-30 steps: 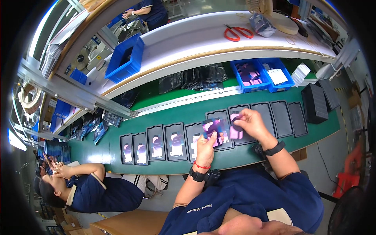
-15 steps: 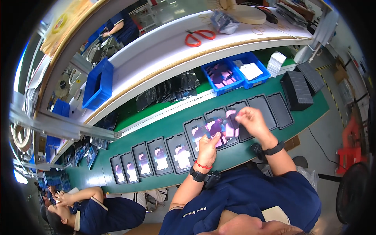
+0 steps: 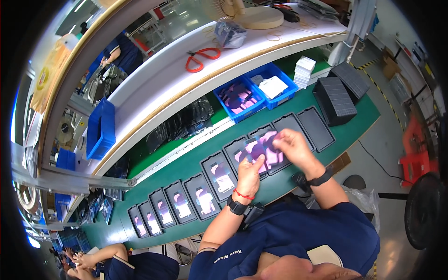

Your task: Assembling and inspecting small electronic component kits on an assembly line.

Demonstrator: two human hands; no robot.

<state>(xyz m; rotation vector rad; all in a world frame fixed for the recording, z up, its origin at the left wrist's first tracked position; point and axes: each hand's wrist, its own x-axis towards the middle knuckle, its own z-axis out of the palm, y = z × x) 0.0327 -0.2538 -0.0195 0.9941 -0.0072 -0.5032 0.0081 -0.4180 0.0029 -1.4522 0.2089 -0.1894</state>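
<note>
Green worktop (image 3: 366, 116), head view; black trays (image 3: 316, 127) in a slanting row; left hand (image 3: 248, 176) clamps pink-and-dark sheets (image 3: 254, 148) under its thumb; right hand (image 3: 294, 147), nearly closed, pinches a pink piece (image 3: 275, 157) just right of them, long axis roughly away from the wearer.

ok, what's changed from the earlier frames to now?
Left hand and right hand moved right along the row of black trays; the right hand's pink piece now sits closer to the left's pink-and-dark pieces. View swung too. No release visible; each grip holds on. Red-handled scissors and blue bins stayed put.
</note>
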